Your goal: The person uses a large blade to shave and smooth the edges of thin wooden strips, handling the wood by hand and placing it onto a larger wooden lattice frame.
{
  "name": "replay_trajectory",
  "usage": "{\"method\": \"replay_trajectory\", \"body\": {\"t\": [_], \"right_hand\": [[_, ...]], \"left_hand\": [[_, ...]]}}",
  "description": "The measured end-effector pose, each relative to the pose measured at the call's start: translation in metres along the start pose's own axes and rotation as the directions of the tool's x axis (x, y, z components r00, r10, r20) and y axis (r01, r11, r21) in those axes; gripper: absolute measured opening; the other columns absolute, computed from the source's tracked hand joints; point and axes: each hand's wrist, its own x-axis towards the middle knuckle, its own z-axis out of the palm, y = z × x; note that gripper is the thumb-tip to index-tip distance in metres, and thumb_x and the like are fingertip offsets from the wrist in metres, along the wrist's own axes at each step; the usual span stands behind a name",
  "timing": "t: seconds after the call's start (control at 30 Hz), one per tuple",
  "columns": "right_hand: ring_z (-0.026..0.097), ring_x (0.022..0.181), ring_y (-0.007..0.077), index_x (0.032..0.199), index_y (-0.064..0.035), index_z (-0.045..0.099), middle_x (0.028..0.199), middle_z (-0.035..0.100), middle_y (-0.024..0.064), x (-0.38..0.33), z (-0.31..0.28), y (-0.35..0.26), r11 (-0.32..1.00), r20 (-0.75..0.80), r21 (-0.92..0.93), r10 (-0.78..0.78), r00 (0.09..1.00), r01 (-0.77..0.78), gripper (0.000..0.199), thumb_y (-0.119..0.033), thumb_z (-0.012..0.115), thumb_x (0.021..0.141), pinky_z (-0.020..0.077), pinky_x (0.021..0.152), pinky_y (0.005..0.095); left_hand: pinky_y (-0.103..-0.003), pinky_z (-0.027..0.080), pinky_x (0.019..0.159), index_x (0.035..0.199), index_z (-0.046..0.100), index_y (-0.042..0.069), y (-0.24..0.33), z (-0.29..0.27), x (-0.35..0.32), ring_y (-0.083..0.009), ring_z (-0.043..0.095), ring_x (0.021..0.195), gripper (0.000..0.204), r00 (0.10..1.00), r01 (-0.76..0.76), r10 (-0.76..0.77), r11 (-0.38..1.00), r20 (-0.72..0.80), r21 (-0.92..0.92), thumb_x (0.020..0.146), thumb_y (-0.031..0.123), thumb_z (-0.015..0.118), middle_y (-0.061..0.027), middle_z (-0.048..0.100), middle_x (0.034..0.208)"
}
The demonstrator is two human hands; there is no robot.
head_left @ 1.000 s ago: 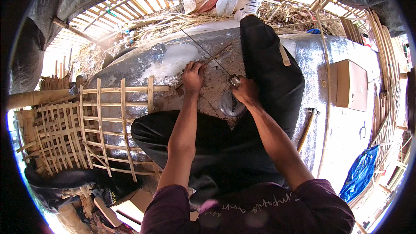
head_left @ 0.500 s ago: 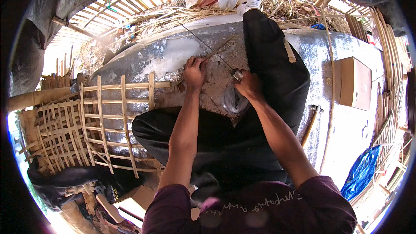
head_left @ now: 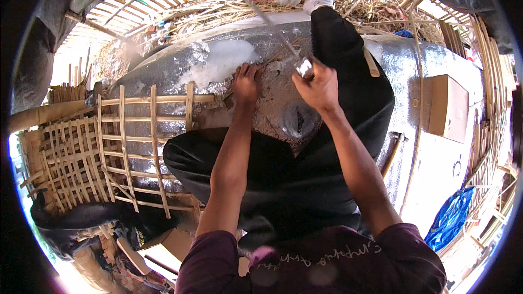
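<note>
Head cam view, biggest stuff first: a silvery-grey sheet (head_left: 207,79), scuffed and shiny with pale patches, runs under and well past the bamboo lattice (head_left: 153,130), so I'll place everything off that lattice. Black trouser legs (head_left: 351,95), soft matte cloth, are folded just to its right. The lattice itself is flat pale slats crossed into wide, slightly crooked squares.

Next up, the long thin tool (head_left: 269,22), right of the lattice and slanting away beyond its far edge. It's narrow, straight, greyish and a bit blurry, with a shiny metal bit (head_left: 303,67) at the near end. Right hand (head_left: 320,88) has its fingers curled tight around that end, so the long part sticks out ahead of the fist.

Way off right of the lattice there's a plain brown cardboard box (head_left: 447,106), boxy with flat sides. Left hand (head_left: 246,83) is just beside the lattice's right end, fingers half bent, tips by some thin brown strips (head_left: 274,60); can't tell if they're pinching anything. Crinkly clear plastic (head_left: 286,127), roundish, lies right of the lattice, below the right fist.
</note>
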Motion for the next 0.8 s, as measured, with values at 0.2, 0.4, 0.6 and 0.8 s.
{"method": "replay_trajectory", "body": {"t": [0.2,0.4,0.6,0.8], "right_hand": [[0.067,0.075,0.0351,0.093,-0.0051,0.067,0.076,0.067,0.0179,-0.039,0.027,0.050,0.934,0.192,-0.236,0.315,0.930,-0.267,0.026,-0.019,0.071,0.072,0.0519,0.066,0.0412],[0.066,0.081,0.0366,0.099,-0.0002,0.066,0.089,0.067,0.0216,-0.040,0.033,0.061,0.875,0.309,-0.384,0.422,0.852,-0.294,0.035,-0.023,0.070,0.073,0.0537,0.070,0.0426],[0.066,0.065,0.0315,0.090,-0.0004,0.064,0.068,0.063,0.0186,-0.031,0.020,0.038,0.937,0.223,-0.129,0.346,0.911,-0.324,0.025,-0.018,0.068,0.072,0.0495,0.057,0.0389],[0.063,0.060,0.0347,0.073,-0.0016,0.056,0.064,0.061,0.0166,0.000,-0.001,-0.012,0.998,0.001,0.068,-0.004,1.000,0.004,0.021,-0.016,0.071,0.070,0.0480,0.051,0.0397]], "left_hand": [[-0.042,0.050,0.068,0.084,0.063,0.011,0.001,0.006,0.001,-0.0311,0.059,0.083,0.010,1.000,0.004,-0.004,0.999,0.023,0.032,0.082,0.021,0.066,-0.0069,0.059,0.088],[-0.044,0.050,0.072,0.084,0.064,0.011,-0.006,0.008,-0.002,-0.0315,0.058,0.088,0.008,1.000,-0.005,0.002,0.996,0.029,0.091,0.081,0.018,0.066,-0.0078,0.059,0.090],[-0.043,0.048,0.073,0.084,0.063,0.010,-0.002,0.002,-0.001,-0.0324,0.057,0.086,0.008,1.000,-0.001,0.001,1.000,0.027,0.000,0.080,0.017,0.064,-0.0096,0.059,0.089],[-0.043,0.048,0.073,0.086,0.063,0.009,0.000,0.001,-0.003,-0.0321,0.057,0.085,0.008,1.000,0.017,-0.017,1.000,0.024,0.023,0.081,0.016,0.063,-0.0091,0.059,0.090]]}}
